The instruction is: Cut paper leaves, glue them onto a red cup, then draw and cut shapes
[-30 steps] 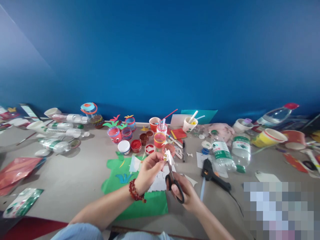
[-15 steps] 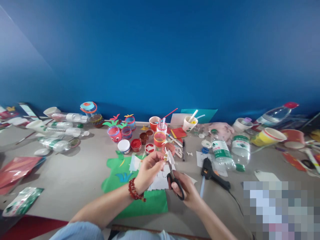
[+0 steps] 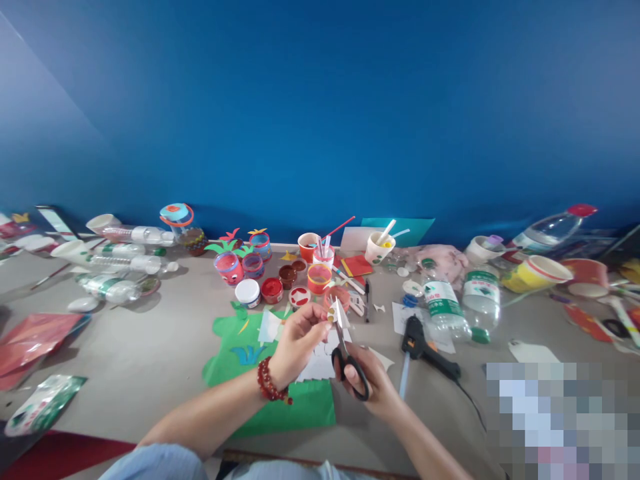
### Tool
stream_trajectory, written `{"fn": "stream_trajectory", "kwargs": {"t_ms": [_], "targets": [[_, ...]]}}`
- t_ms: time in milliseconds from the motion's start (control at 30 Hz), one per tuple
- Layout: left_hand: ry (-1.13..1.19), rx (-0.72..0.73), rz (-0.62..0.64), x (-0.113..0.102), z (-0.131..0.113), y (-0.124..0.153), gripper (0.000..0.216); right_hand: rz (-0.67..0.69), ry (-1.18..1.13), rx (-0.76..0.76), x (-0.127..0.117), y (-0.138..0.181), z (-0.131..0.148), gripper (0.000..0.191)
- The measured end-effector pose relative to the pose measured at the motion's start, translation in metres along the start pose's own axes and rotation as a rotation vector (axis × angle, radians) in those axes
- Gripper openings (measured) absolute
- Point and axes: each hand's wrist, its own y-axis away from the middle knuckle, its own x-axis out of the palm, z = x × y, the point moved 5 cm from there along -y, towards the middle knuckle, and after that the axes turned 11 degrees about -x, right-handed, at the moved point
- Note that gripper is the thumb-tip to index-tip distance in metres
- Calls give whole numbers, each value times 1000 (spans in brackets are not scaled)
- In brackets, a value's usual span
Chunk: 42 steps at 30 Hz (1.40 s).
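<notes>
My left hand (image 3: 303,335) pinches a small white paper piece (image 3: 332,313) between thumb and fingertips. In my right hand (image 3: 367,375) is a pair of black-handled scissors (image 3: 342,340), its blades pointing away from me and touching or right beside the paper piece. Below both hands lie a white paper sheet with drawn outlines (image 3: 320,363) and a green sheet (image 3: 280,417). On the green sheet, left of my left hand, rests a blue leaf-shaped cutout (image 3: 247,355). My hands partly hide the white sheet.
A black glue gun (image 3: 420,347) with a cord lies to the right, near cut plastic bottles (image 3: 443,300). Paint jars (image 3: 273,290) and decorated cups (image 3: 229,268) stand beyond my hands. More bottles (image 3: 113,288) lie at the left. A blue wall (image 3: 320,133) rises behind the table.
The scissor blades look closer together now, and the handle loops have shifted slightly. My left hand stays in nearly the same place with the paper piece.
</notes>
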Motion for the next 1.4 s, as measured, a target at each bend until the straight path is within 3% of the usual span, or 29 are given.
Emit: {"fn": "stream_trajectory", "kwargs": {"t_ms": [267, 700, 1000, 1133, 1300, 1400], "targets": [[33, 10, 8, -1, 2, 0, 20, -1, -62, -12, 0, -2, 3, 63], [35, -9, -16, 1, -2, 1, 23, 7, 222, -55, -4, 1, 0, 62], [-9, -22, -1, 0, 0, -2, 19, 26, 247, -30, -12, -3, 5, 62], [-63, -31, 30, -2, -3, -4, 16, 4, 137, -4, -15, -2, 9, 59], [-176, -12, 58, -5, -8, -7, 12, 140, -296, 111, -3, 3, 12, 59], [-244, 1, 56, -9, -12, -7, 11, 158, -376, 160, -2, 9, 14, 58]]}}
